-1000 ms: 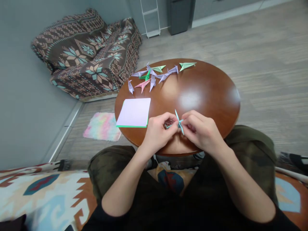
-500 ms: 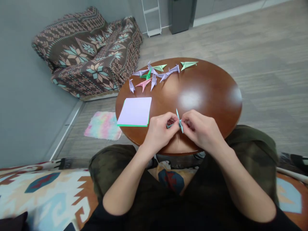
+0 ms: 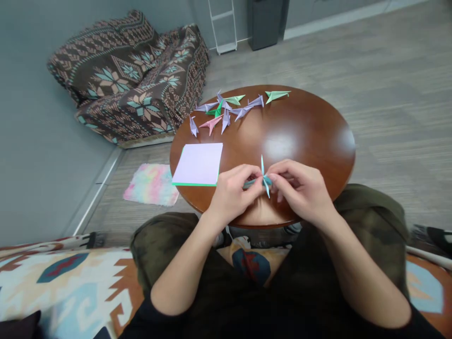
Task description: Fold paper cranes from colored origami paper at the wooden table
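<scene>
Both of my hands are close together, pinching a small pale-blue origami crane (image 3: 264, 179) in the fingertips, up over the near part of a round polished wooden table (image 3: 303, 141). My left hand (image 3: 231, 197) grips the crane's long left point; my right hand (image 3: 300, 190) pinches its middle. Just beside my left hand lies a stack of lilac paper squares (image 3: 197, 165), a green sheet showing beneath. Near the far rim lie about a dozen folded cranes (image 3: 225, 120) in lilac, green and pink. Past the table, a pastel tie-dye cloth (image 3: 151, 184) lies on the floor, and a patterned brown blanket (image 3: 123, 80) is heaped in the corner.
</scene>
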